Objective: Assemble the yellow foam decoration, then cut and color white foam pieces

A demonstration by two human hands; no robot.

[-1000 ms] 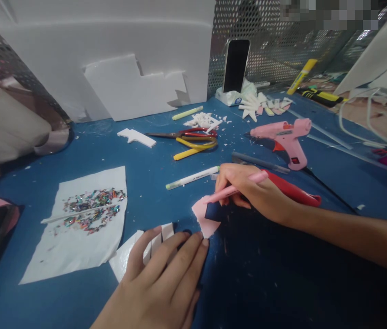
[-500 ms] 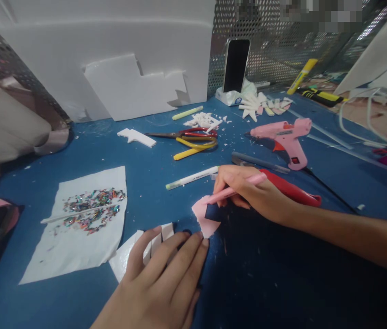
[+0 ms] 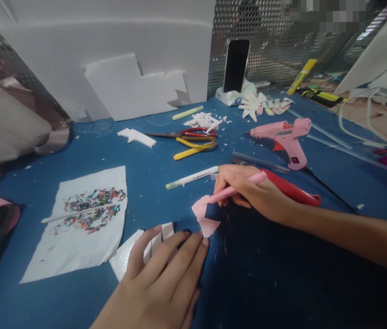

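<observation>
My right hand [image 3: 251, 192] grips a pink pen [image 3: 234, 188], its tip resting on a small pink paper piece [image 3: 201, 214] that lies partly under a dark navy sheet [image 3: 265, 260]. My left hand [image 3: 159, 283] lies flat with fingers stretched out, pressing the near edge of the dark sheet and a white striped card [image 3: 128, 256]. A red object [image 3: 292, 192] lies just behind my right hand.
A white paper with glitter bits [image 3: 84, 224] lies at left. Behind are a white marker [image 3: 193, 177], red and yellow scissors [image 3: 193, 139], a pink glue gun [image 3: 282, 137] with its cord, foam scraps [image 3: 203, 121], a propped phone [image 3: 236, 66] and white foam boards [image 3: 132, 91].
Hardly anything has moved; my right hand with the pen has shifted very slightly on the pink piece.
</observation>
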